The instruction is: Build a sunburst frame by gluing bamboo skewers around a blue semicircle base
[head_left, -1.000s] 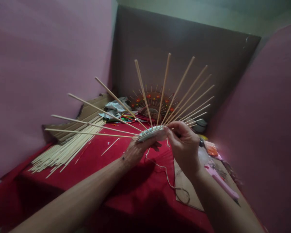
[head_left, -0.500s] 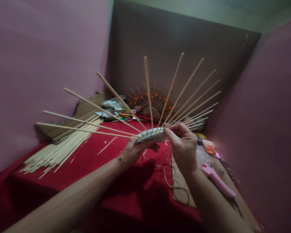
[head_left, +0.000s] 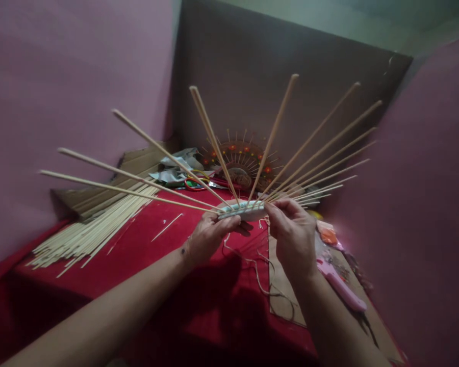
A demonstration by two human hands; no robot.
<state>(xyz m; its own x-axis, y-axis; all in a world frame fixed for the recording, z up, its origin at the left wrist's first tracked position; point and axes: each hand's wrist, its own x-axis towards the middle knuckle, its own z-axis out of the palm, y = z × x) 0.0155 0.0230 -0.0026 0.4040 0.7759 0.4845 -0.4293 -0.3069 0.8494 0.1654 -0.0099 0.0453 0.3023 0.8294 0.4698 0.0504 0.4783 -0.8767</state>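
Between my hands is a pale, flat disc point(head_left: 248, 211) with a whitish-green rim, held above the table. Thin wooden sticks point(head_left: 206, 122) radiate from it like a fan, away from me. My left hand point(head_left: 218, 229) grips the disc's near left side, thumb on the edge and fingers underneath. At its right edge my right hand point(head_left: 292, 227) pinches with thumb and forefinger, close to the base of the right-hand sticks. Whether a stick or string is also in that pinch is hidden. Loose string point(head_left: 258, 270) trails on the table below.
A pile of sticks point(head_left: 95, 224) lies left on the red cloth point(head_left: 137, 270), by folded cardboard point(head_left: 133, 163). Scissors point(head_left: 197, 181) lie behind. A decorated sunburst piece point(head_left: 240, 158) stands at the back wall. A pink glue gun point(head_left: 344, 288) rests on a board point(head_left: 286, 300) to the right.
The disc has tilted and turned slightly, so the sticks spread wider and shift in view. Both hands keep their hold; my right hand has moved slightly to the right.
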